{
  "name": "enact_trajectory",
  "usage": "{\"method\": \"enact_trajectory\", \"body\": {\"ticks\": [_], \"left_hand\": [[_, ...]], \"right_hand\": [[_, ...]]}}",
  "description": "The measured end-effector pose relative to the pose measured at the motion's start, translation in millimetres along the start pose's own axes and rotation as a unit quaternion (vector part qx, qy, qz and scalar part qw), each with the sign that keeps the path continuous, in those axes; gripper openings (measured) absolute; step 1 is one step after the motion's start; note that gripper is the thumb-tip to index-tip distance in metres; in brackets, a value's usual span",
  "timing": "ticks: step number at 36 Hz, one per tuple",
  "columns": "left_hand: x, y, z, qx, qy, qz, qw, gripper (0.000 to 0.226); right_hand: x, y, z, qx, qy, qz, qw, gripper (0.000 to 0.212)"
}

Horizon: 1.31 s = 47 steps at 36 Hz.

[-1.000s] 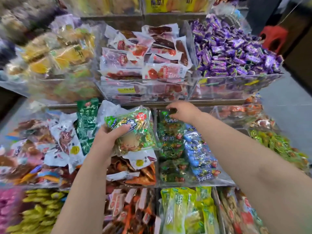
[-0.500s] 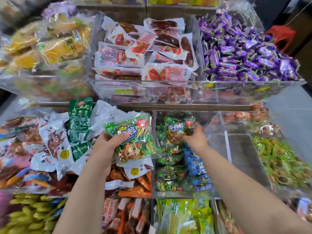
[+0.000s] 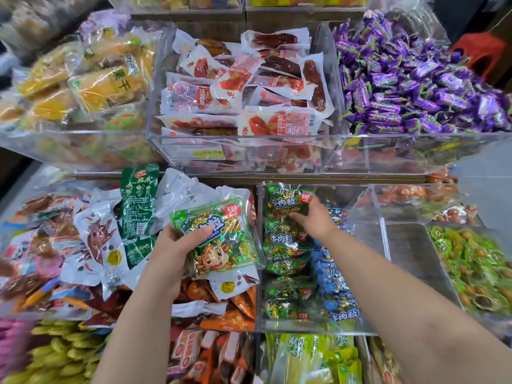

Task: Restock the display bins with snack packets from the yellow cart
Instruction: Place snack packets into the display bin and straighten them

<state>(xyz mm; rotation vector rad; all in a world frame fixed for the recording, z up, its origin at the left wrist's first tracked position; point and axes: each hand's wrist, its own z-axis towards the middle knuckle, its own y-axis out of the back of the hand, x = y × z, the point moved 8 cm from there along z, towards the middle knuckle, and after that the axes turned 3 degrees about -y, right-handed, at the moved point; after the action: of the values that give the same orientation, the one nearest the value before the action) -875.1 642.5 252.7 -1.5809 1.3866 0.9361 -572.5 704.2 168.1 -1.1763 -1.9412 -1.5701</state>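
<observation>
Our left thumb [image 3: 201, 233] curls across the front of a glossy green plastic packet with a cartoon ox [image 3: 221, 239]. The other fingers are hidden behind it, so the left hand [image 3: 174, 248] grips it by its left edge. It is flat, crinkly and see-through, with small wrapped pieces inside. We hold it above heaped white pouches [image 3: 97, 239], beside a tall dark green pouch [image 3: 138, 200].

Our right fingers [image 3: 298, 216] and thumb pinch a second green packet [image 3: 285, 202]. The right hand [image 3: 318, 221] holds it upright at the back of a clear acrylic bin [image 3: 381, 231]. In front of it lie a row of matching green packets [image 3: 282, 259] and shiny blue packets [image 3: 332, 286].

A wooden shelf edge [image 3: 277, 178] runs just above that hand. Over it sit bins of white-and-red sealed sausage packs [image 3: 249, 87] and purple twisted sweets [image 3: 415, 87].
</observation>
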Motion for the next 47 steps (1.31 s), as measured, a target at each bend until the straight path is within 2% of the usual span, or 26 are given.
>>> {"method": "enact_trajectory", "body": {"ticks": [3,7,10,14,15,17,19,21,22,24,25,26,28,29,31,32,34,35,36,37,38,39,41,42,47], "left_hand": [[3,2,1,0.000,0.006,0.007,1.000,0.058],[4,-1,2,-0.002,0.008,0.005,1.000,0.059],[4,-4,1,0.001,0.002,-0.003,1.000,0.056],[1,-13,1,0.016,-0.007,-0.015,1.000,0.054],[1,-16,0,0.022,-0.008,-0.015,1.000,0.055],[2,-20,2,0.029,-0.010,-0.006,1.000,0.062],[5,-24,4,0.026,-0.013,0.008,1.000,0.069],[6,-30,5,0.017,-0.014,0.016,1.000,0.079],[7,-35,4,0.014,-0.015,0.020,1.000,0.082],[9,-46,3,0.011,-0.019,0.046,0.999,0.077],[10,-52,2,0.017,-0.021,0.063,0.998,0.072],[10,-60,0,0.025,-0.026,0.079,0.996,0.066],[9,-67,-2,0.031,-0.039,0.110,0.993,0.056],[9,-68,-4,0.028,-0.047,0.127,0.990,0.059],[9,-64,-5,0.010,-0.043,0.142,0.989,0.087],[11,-58,-5,-0.013,-0.034,0.139,0.990,0.090],[8,-44,-1,-0.052,-0.045,0.128,0.989,0.065],[8,-38,1,-0.063,-0.042,0.127,0.989,0.066],[11,-34,3,-0.063,-0.035,0.119,0.990,0.077],[11,-29,5,-0.062,-0.026,0.113,0.991,0.086],[11,-25,4,-0.065,-0.021,0.101,0.993,0.085],[10,-22,6,-0.061,-0.017,0.082,0.995,0.074],[12,-22,9,-0.051,-0.004,0.049,0.997,0.032],[12,-22,10,-0.047,-0.007,0.040,0.998,0.020],[11,-20,13,-0.045,-0.015,0.035,0.998,0.016]], "right_hand": [[2,5,3,0.041,-0.019,0.043,0.998,0.059],[6,12,5,-0.002,-0.027,-0.022,0.999,0.041],[3,18,-1,-0.082,-0.075,-0.033,0.993,0.052],[-4,33,-27,-0.189,-0.074,0.072,0.977,0.072],[-3,38,-37,-0.209,-0.066,0.103,0.970,0.067],[2,44,-59,-0.216,-0.043,0.186,0.957,0.039],[16,34,-76,-0.128,-0.018,0.274,0.953,0.014],[38,11,-96,0.027,0.008,0.305,0.952,0.015],[47,-2,-106,0.096,0.016,0.292,0.952,0.021],[54,-20,-120,0.162,0.024,0.241,0.957,0.056],[52,-22,-121,0.157,0.015,0.226,0.961,0.072],[51,-20,-121,0.141,0.013,0.227,0.963,0.075],[48,-10,-119,0.118,0.018,0.251,0.961,0.054],[43,-4,-117,0.109,0.016,0.258,0.960,0.046],[31,10,-109,0.079,0.004,0.286,0.955,0.033],[23,18,-103,0.054,-0.005,0.306,0.950,0.026],[6,35,-92,-0.012,-0.021,0.331,0.943,0.023],[-3,42,-85,-0.043,-0.026,0.326,0.944,0.025],[-9,46,-79,-0.063,-0.029,0.314,0.947,0.028],[-14,47,-72,-0.072,-0.028,0.300,0.951,0.032],[-15,45,-65,-0.073,-0.028,0.287,0.955,0.034],[-16,41,-58,-0.072,-0.026,0.273,0.959,0.033],[-13,31,-44,-0.070,-0.022,0.251,0.965,0.029],[-11,25,-37,-0.065,-0.022,0.243,0.968,0.029],[-10,-1,-19,-0.026,-0.035,0.121,0.992,0.040]]}}
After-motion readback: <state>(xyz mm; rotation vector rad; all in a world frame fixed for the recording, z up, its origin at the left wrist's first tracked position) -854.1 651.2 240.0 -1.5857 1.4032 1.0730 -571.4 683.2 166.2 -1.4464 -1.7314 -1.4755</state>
